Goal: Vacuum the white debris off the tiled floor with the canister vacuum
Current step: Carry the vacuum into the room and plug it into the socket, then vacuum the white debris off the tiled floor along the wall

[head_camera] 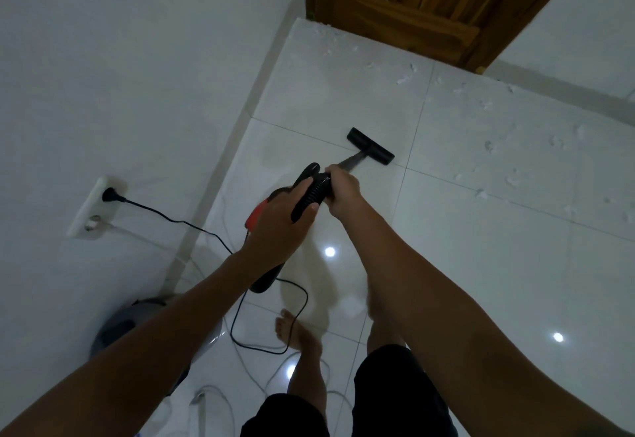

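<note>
I hold a black and red vacuum (264, 275) above the white tiled floor (481, 264). My left hand (278, 227) grips its black handle. My right hand (343, 192) grips the ribbed hose section just ahead of it. A thin tube runs from there down to the black floor nozzle (370, 146), which rests flat on a tile. White debris (488, 146) lies scattered to the right of the nozzle and along the foot of the door (330, 41). The tiles right around the nozzle look free of debris.
A wooden door (429, 0) stands at the far end. The vacuum's black cord (178, 221) runs from a wall socket (91, 209) on the left and loops on the floor by my bare foot (292, 333). A grey fan base (120, 326) and white cables (240, 361) lie bottom left.
</note>
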